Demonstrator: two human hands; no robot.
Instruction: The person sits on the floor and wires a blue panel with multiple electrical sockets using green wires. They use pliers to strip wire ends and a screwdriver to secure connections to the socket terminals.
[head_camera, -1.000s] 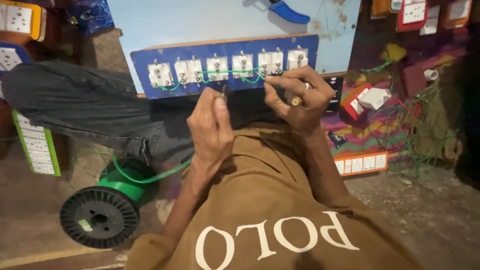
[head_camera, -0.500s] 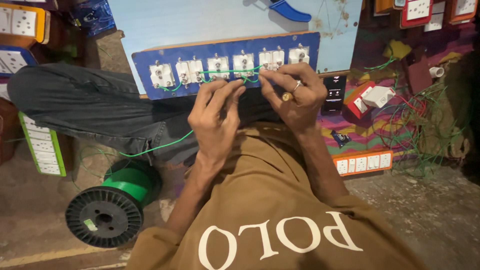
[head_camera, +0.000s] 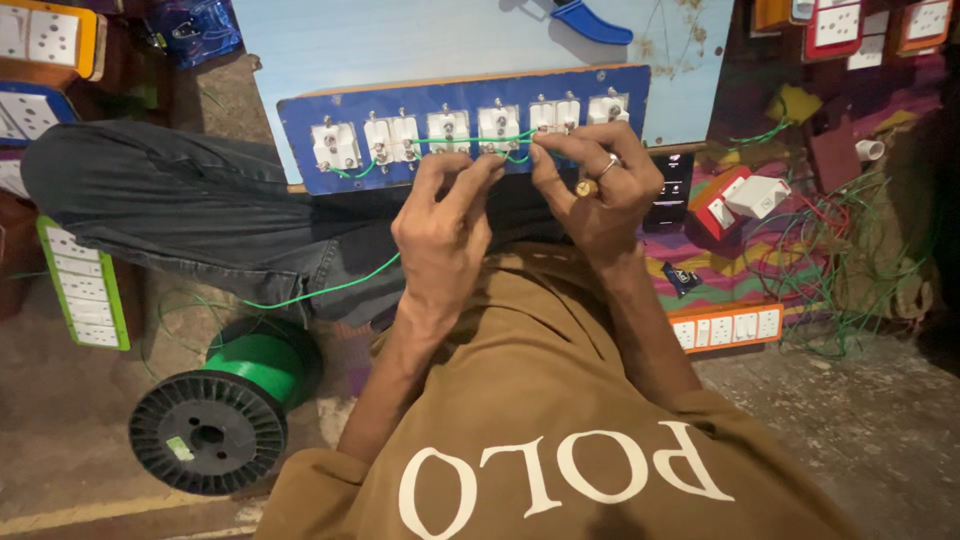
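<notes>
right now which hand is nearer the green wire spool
Left. The left hand is up at the blue switch panel, above and right of the green wire spool; the right hand lies farther right.

Green wire (head_camera: 470, 140) along your blue switch board (head_camera: 460, 125)

The thin wire ran taut across the white switch backs (head_camera: 448, 130) on the long board, which lay propped on your lap; a loose length trailed down left to the green spool (head_camera: 225, 405) on the floor.
</notes>
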